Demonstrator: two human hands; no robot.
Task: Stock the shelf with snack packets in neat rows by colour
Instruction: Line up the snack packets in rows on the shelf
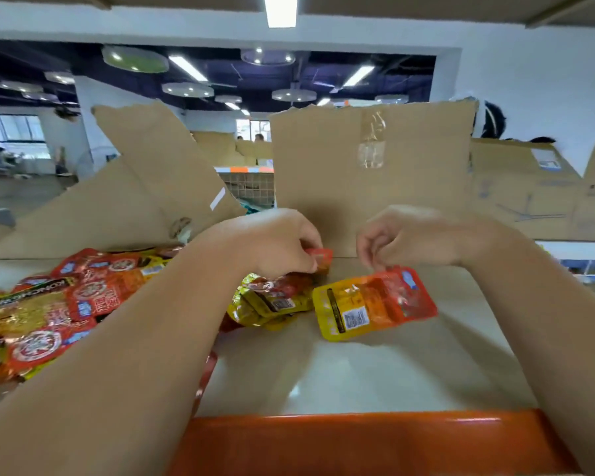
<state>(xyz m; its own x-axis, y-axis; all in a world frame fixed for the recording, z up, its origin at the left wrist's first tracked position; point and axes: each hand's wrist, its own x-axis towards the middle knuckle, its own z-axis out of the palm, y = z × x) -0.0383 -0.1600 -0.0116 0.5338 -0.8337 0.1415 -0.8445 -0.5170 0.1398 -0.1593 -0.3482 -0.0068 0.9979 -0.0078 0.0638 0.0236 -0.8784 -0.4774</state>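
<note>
My right hand point(409, 235) pinches the yellow-orange packet point(375, 305) by its top seam; it is probably light and slippery. My left hand point(275, 245) pinches a red packet point(321, 258).

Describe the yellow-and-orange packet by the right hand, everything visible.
The yellow-and-orange packet is a flat, glossy pouch, yellow at its left end, orange-red at the right, with a white barcode label and a dark strip. It lies slantwise on the pale shelf board, beside the packet heap on its left. The right hand seems to hold its upper edge in a pinch grip.
</note>
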